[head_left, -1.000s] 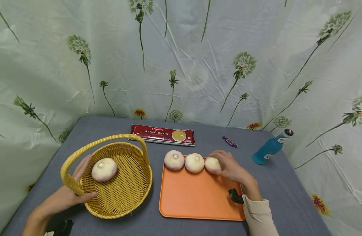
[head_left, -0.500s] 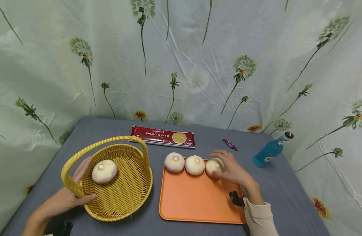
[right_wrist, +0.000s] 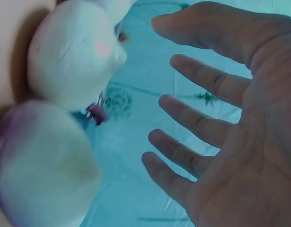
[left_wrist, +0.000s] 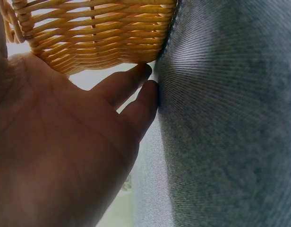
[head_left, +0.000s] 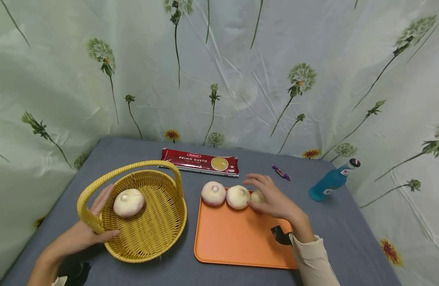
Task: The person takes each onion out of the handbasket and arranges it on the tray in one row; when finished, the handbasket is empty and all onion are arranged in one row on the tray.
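In the head view my left hand (head_left: 85, 234) rests at the left side of the yellow wicker basket (head_left: 180, 222), thumb over the near rim and fingers extended along the outside. The left wrist view shows those fingers (left_wrist: 141, 106) fairly straight under the woven wall. One white-and-purple turnip (head_left: 129, 203) lies inside. Three more line the far edge of the orange tray (head_left: 240, 242): a left turnip (head_left: 213, 193), a middle turnip (head_left: 238, 197) and a right turnip (head_left: 257, 196), partly hidden behind my right hand (head_left: 273, 198). That hand's fingers are spread, apart from the turnips in the right wrist view.
Behind the tray lies a red Primo Gusto packet (head_left: 201, 162). A purple wrapped candy (head_left: 281, 172) sits to its right, and a blue bottle (head_left: 333, 180) stands at the table's right side. A flowered curtain (head_left: 240, 79) hangs beyond the grey table (head_left: 333, 234).
My right hand has come off the right turnip and shifted slightly left and up, with its fingers spread wider. The left hand stays at the basket. The whole head view shifts a little.
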Motion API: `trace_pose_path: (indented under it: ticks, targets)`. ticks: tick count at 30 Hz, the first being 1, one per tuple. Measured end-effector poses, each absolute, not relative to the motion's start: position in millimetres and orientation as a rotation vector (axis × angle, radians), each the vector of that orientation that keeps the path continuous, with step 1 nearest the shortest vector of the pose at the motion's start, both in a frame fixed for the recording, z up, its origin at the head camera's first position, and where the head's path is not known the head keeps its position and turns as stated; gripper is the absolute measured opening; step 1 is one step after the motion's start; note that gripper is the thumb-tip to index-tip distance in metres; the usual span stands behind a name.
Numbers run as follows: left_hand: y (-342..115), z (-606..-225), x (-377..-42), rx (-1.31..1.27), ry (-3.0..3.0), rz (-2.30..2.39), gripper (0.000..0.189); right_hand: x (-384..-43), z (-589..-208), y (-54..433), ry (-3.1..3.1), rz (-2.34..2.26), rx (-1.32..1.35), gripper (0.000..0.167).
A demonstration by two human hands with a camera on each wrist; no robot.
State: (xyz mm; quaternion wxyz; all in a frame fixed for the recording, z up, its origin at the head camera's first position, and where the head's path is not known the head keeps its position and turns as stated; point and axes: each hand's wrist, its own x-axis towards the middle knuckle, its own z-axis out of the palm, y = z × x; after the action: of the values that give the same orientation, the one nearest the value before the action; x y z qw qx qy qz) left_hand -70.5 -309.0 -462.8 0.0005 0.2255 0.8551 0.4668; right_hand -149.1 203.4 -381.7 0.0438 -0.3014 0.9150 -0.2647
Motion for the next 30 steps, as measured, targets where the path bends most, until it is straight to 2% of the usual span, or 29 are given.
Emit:
trace_pose_path:
  ticks: [10, 30]
  targets:
    - [-309, -458, -72, 0.697, 2.671, 1.477, 0.124, -141, -363, 169, 2.73, -0.78, -1.129, 0.041]
    - [-308, -461, -70, 0.677, 2.66, 1.487, 0.123, -142, -354, 107, 2.541, -0.731, -1.444, 0.036]
